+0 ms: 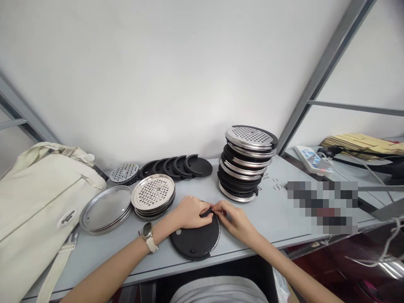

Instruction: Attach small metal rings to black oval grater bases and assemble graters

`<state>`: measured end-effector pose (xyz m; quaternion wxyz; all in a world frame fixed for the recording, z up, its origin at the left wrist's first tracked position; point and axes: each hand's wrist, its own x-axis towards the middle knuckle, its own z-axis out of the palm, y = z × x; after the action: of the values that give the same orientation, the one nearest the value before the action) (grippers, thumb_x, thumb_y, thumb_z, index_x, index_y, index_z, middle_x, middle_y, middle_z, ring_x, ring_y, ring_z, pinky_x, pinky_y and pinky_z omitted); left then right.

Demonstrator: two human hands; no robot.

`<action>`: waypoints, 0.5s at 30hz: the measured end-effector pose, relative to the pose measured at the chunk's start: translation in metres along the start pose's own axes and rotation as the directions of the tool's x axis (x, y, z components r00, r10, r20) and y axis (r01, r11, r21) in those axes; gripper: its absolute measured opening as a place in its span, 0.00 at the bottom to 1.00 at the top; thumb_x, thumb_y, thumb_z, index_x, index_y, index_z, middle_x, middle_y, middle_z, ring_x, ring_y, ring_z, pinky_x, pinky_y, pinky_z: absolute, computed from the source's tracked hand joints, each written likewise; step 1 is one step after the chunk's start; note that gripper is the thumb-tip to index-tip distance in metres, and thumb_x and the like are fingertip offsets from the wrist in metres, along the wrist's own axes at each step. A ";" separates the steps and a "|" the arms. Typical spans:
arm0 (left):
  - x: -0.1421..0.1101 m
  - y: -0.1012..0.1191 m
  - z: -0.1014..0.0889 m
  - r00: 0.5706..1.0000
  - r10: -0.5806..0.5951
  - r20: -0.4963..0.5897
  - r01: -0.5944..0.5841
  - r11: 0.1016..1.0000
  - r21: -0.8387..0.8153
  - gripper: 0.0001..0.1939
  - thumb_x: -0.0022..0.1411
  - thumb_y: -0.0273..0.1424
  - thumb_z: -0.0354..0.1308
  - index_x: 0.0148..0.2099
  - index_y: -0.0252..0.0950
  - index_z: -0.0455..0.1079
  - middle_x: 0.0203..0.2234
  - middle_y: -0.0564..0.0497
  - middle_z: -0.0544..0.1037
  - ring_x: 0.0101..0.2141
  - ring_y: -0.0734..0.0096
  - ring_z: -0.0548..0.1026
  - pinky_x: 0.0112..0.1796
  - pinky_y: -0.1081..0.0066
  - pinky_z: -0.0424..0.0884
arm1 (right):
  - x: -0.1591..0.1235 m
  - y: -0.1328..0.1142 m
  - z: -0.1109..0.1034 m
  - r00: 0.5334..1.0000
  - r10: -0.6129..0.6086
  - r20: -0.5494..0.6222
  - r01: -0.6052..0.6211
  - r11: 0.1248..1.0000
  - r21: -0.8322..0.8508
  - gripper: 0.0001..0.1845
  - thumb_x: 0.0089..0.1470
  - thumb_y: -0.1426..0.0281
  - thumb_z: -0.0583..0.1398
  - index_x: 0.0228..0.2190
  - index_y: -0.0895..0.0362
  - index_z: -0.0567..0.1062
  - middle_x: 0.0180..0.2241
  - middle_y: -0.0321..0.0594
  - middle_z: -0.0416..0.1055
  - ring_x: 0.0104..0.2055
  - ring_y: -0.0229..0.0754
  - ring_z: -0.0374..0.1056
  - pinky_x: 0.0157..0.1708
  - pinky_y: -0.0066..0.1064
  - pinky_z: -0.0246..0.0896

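Note:
A round black disc (197, 242) with a thin silvery rim along its right side lies near the front edge of the table. My left hand (192, 212) rests over its far left part, thumb and fingers closed on the disc's far edge. My right hand (231, 216) meets it there, with thumb and forefinger pinched together. Whatever small piece lies between the right fingertips is too hidden to make out. Several small metal S-shaped hooks or rings (277, 187) lie to the right, beyond my right hand.
A tall stack of black and metal discs (246, 168) stands behind my right hand. Perforated metal discs (154, 192), plain metal plates (107, 208) and fanned black discs (198, 165) lie at the left and back. A cream bag (47, 202) covers the left end of the grey table (252, 229).

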<state>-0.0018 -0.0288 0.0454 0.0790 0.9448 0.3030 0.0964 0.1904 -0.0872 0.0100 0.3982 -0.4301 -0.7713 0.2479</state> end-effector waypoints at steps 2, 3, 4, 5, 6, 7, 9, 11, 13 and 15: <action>0.000 0.000 0.000 1.000 -0.008 0.005 0.008 1.000 -0.004 0.11 0.60 0.36 0.53 0.29 0.38 0.68 0.18 0.56 0.71 0.20 0.74 0.66 0.25 0.70 0.49 | 0.001 -0.001 0.000 1.000 -0.004 -0.003 0.005 1.000 0.011 0.07 0.63 0.70 0.51 0.36 0.54 0.69 0.33 0.39 0.70 0.37 0.41 0.68 0.37 0.31 0.63; 0.000 0.001 0.000 1.000 -0.012 0.007 0.012 1.000 -0.006 0.11 0.60 0.36 0.53 0.29 0.38 0.68 0.18 0.56 0.71 0.20 0.74 0.66 0.25 0.70 0.49 | 0.001 -0.001 0.000 1.000 -0.008 -0.004 0.009 1.000 0.015 0.08 0.63 0.70 0.51 0.36 0.54 0.70 0.33 0.40 0.71 0.37 0.41 0.68 0.38 0.31 0.64; 0.001 0.001 -0.001 1.000 -0.015 0.008 0.015 1.000 -0.006 0.11 0.60 0.36 0.53 0.28 0.38 0.68 0.18 0.56 0.71 0.20 0.74 0.66 0.24 0.70 0.49 | 0.001 -0.001 0.000 1.000 -0.013 -0.006 0.013 1.000 0.019 0.08 0.63 0.70 0.51 0.36 0.54 0.70 0.33 0.40 0.71 0.37 0.41 0.68 0.38 0.31 0.64; 0.001 0.001 0.000 1.000 -0.016 0.009 0.016 1.000 -0.007 0.11 0.60 0.36 0.53 0.28 0.37 0.68 0.18 0.56 0.71 0.20 0.74 0.66 0.24 0.70 0.48 | 0.001 -0.001 0.000 1.000 -0.018 -0.010 0.018 1.000 0.021 0.08 0.64 0.70 0.51 0.36 0.54 0.70 0.33 0.40 0.71 0.37 0.41 0.68 0.38 0.32 0.64; 0.001 0.000 0.000 1.000 -0.015 0.009 0.015 1.000 -0.009 0.11 0.60 0.36 0.53 0.28 0.37 0.68 0.17 0.56 0.70 0.20 0.74 0.66 0.24 0.70 0.48 | 0.001 -0.001 0.000 1.000 -0.021 -0.012 0.022 1.000 0.020 0.08 0.64 0.70 0.51 0.36 0.54 0.70 0.33 0.40 0.71 0.38 0.42 0.68 0.38 0.32 0.64; 0.001 0.000 0.000 1.000 -0.011 0.009 0.012 1.000 -0.013 0.11 0.60 0.36 0.53 0.28 0.37 0.68 0.17 0.56 0.70 0.20 0.74 0.66 0.24 0.70 0.48 | 0.001 0.000 0.001 1.000 -0.022 -0.015 0.022 1.000 0.017 0.08 0.64 0.70 0.51 0.36 0.54 0.70 0.33 0.40 0.71 0.37 0.42 0.68 0.38 0.32 0.64; 0.001 0.000 0.001 1.000 -0.004 0.003 0.004 1.000 -0.020 0.11 0.61 0.36 0.53 0.28 0.38 0.67 0.17 0.56 0.70 0.19 0.75 0.65 0.24 0.70 0.48 | 0.000 0.000 0.001 1.000 -0.015 -0.021 0.015 1.000 0.009 0.08 0.64 0.70 0.51 0.36 0.54 0.70 0.33 0.40 0.71 0.37 0.42 0.68 0.38 0.32 0.64; 0.001 -0.001 0.001 1.000 0.002 -0.007 -0.003 1.000 -0.024 0.11 0.60 0.36 0.53 0.28 0.38 0.67 0.17 0.57 0.70 0.19 0.75 0.65 0.24 0.70 0.48 | 0.000 -0.001 0.002 1.000 -0.006 -0.031 0.006 1.000 0.006 0.08 0.63 0.70 0.52 0.35 0.54 0.70 0.32 0.40 0.70 0.37 0.41 0.68 0.38 0.31 0.64; 0.000 -0.001 0.002 1.000 0.004 -0.016 -0.005 1.000 -0.024 0.11 0.60 0.36 0.53 0.28 0.38 0.67 0.17 0.57 0.70 0.19 0.75 0.64 0.24 0.70 0.48 | -0.001 -0.002 0.002 0.999 0.003 -0.042 -0.002 1.000 0.012 0.07 0.63 0.70 0.52 0.35 0.54 0.70 0.33 0.39 0.70 0.37 0.41 0.68 0.38 0.31 0.64; 0.000 -0.001 0.002 1.000 0.003 -0.025 -0.003 1.000 -0.024 0.10 0.60 0.36 0.53 0.27 0.38 0.67 0.17 0.57 0.70 0.19 0.75 0.64 0.24 0.70 0.47 | -0.001 -0.003 0.003 0.999 0.009 -0.047 -0.008 1.000 0.019 0.07 0.63 0.70 0.52 0.35 0.54 0.70 0.33 0.40 0.70 0.37 0.42 0.68 0.38 0.31 0.64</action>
<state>-0.0022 -0.0278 0.0432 0.0863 0.9429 0.3015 0.1121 0.1869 -0.0898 0.0108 0.4194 -0.4353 -0.7575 0.2466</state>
